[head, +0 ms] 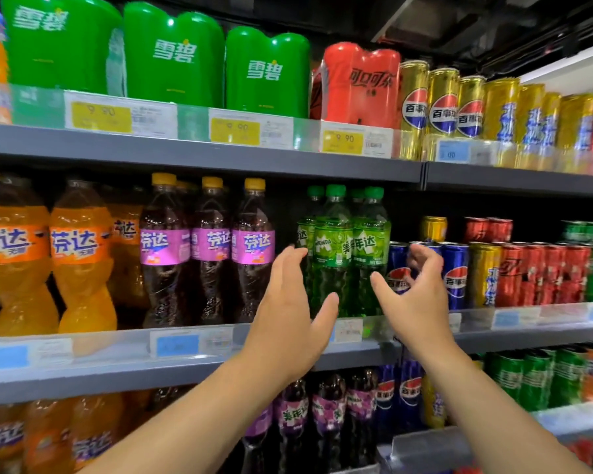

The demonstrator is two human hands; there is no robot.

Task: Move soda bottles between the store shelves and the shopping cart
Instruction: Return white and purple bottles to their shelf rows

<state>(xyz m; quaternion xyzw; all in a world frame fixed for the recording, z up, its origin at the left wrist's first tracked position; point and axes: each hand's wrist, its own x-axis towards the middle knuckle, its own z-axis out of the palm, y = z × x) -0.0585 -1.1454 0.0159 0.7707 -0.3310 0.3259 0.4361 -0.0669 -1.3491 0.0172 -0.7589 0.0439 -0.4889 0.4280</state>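
Head view: the shelves stood close in front, and both bare arms reached up to the middle shelf (pixel 117 350).
Left hand (pixel 288 302): spread, with the fingers nearly straight and the thumb out to the right; it held nothing. Its fingertips were at the left edge of the green bottles; whether they touched, I cannot tell.
Right hand (pixel 416 295): also spread, with the fingers loosely bent and the thumb pointing left toward the green bottles; it held nothing. It was in front of the blue cans.
Green bottles (pixel 334 251): upright in a tight group on the middle shelf, green caps on, between the two hands.
Purple bottles (pixel 254 248): upright with yellow caps, just left of the green bottles.
Orange bottles (pixel 18 254): upright, further left on the same shelf.
Blue cans (pixel 456 275): just right of the green bottles; gold, red and green cans followed to the right.
Top shelf: green packs (pixel 175 59), then a red pack (pixel 360 83), then gold cans (pixel 442 107).
Lower shelf: more bottles and cans, partly hidden behind the arms.
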